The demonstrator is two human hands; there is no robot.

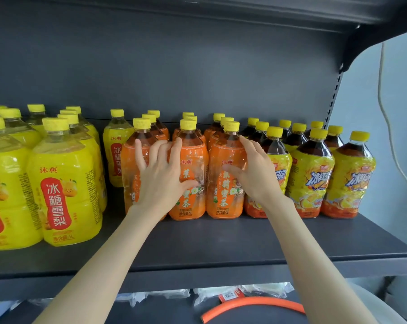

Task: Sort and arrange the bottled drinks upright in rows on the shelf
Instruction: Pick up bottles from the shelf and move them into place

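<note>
Step in hand, judging by the layout: squaring up the orange-label tea bottles w/ both hands, mid-shelf. Landmark = middle orange bottle (190,174), standing upright at the front of the orange block on the shelf (244,239).

Left hand (161,177) is lying flat across the gap between the landmark and the left orange bottle (132,174). Its fingers (175,150) are spread wide, tips reaching up toward the bottle shoulders, thumb pressing on the landmark's label. Not wrapping anything, just palming the fronts.

Right hand (249,174) is sitting on the right orange bottle (226,178), just right of the landmark. Fingers are half open, curving round that bottle's right side, thumb across the label; looks more like a loose cup than a firm grip, can't tell how tight.

Other groups: yellow pear-drink bottles (64,183) well left of the landmark, standing further fwd toward the shelf edge; a lone pear bottle (117,146) just left of the orange block, set back. Iced-tea bottles (311,174) to the right, touching the orange block, all upright.

Next move prob. calls for pushing or sliding the three front bottles together evenly, keeping them upright, so the front row is lining up w/ its neighbours. Also likely: the lone pear bottle needs rejoining its group.
</note>
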